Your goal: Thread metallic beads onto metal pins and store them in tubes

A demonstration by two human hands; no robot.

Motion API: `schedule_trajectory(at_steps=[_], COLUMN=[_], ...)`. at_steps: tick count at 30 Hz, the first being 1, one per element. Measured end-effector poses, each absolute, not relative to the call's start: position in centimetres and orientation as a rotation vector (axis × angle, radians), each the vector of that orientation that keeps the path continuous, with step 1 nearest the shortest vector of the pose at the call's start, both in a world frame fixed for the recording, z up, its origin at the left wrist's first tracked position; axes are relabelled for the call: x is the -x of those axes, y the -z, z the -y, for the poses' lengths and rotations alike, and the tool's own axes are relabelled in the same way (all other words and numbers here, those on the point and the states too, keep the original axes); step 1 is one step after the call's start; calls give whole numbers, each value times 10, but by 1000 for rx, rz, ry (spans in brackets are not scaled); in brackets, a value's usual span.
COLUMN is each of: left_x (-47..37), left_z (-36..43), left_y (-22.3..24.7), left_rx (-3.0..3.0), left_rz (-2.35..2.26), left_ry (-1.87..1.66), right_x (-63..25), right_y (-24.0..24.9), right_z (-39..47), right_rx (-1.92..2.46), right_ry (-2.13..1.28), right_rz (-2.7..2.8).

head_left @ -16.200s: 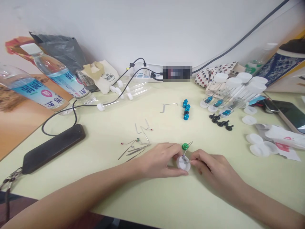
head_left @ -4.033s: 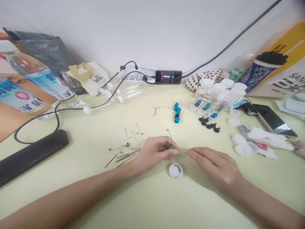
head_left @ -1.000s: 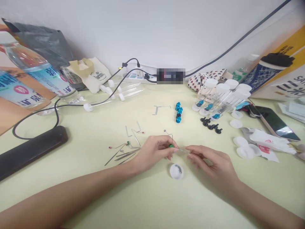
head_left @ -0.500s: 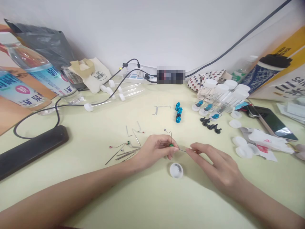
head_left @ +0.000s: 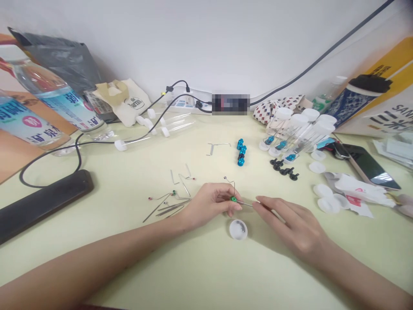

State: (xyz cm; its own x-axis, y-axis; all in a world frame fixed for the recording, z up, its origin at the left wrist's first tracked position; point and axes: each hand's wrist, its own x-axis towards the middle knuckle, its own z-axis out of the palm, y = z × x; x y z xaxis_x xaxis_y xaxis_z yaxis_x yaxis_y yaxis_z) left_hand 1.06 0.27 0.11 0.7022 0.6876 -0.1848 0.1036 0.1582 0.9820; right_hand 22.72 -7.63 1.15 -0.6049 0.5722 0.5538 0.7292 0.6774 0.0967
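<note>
My left hand (head_left: 222, 200) pinches a small green metal part (head_left: 234, 199), with a thin bent wire (head_left: 234, 185) standing up from it. The wire ends in a small dark tip. Between the fingertips of my right hand (head_left: 295, 224) is a thin metal rod (head_left: 245, 203), whose far end meets the green part. The rest of the rod is hidden by the fingers. Just below my left fingertips sits a small white cap (head_left: 238, 230) with tiny shiny pieces inside. Several bent wires and thin rods (head_left: 171, 206) lie left of my left hand.
Blue metal parts (head_left: 241, 153) stand in a row beyond my hands. Further right are black screw-like pieces (head_left: 284, 167), clear tubes with white caps (head_left: 298, 122), loose white caps (head_left: 329, 198) and a phone (head_left: 371, 165). A black case (head_left: 45, 204) and water bottles (head_left: 61, 94) occupy the left.
The green part has tilted and shows more between my left fingers, and its wire has shifted slightly right. More of the rod is visible. Both hands stay in nearly the same place.
</note>
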Motion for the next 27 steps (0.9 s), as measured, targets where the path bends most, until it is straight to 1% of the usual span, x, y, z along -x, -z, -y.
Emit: schedule_trajectory(at_steps=[4, 8, 17, 24, 27], left_x=[-11, -11, -11, -11, -11], left_z=[-2, -1, 0, 1, 2], left_y=[-1, -2, -1, 0, -1], left_rx=[-1348, -1346, -1367, -1385, -1405], left_rz=[-721, -722, -729, -714, -724], left_ry=[-460, -466, -462, -460, -473], right_x=[-230, -230, -227, -216, -214], right_y=[-7, -1, 8, 2, 1], right_z=[78, 78, 73, 75, 74], right_rx=[1137, 1248, 1159, 1269, 1308], right_ry=[326, 48, -398, -1051, -1212], right_rz=[2387, 2336, 2076, 1703, 1616])
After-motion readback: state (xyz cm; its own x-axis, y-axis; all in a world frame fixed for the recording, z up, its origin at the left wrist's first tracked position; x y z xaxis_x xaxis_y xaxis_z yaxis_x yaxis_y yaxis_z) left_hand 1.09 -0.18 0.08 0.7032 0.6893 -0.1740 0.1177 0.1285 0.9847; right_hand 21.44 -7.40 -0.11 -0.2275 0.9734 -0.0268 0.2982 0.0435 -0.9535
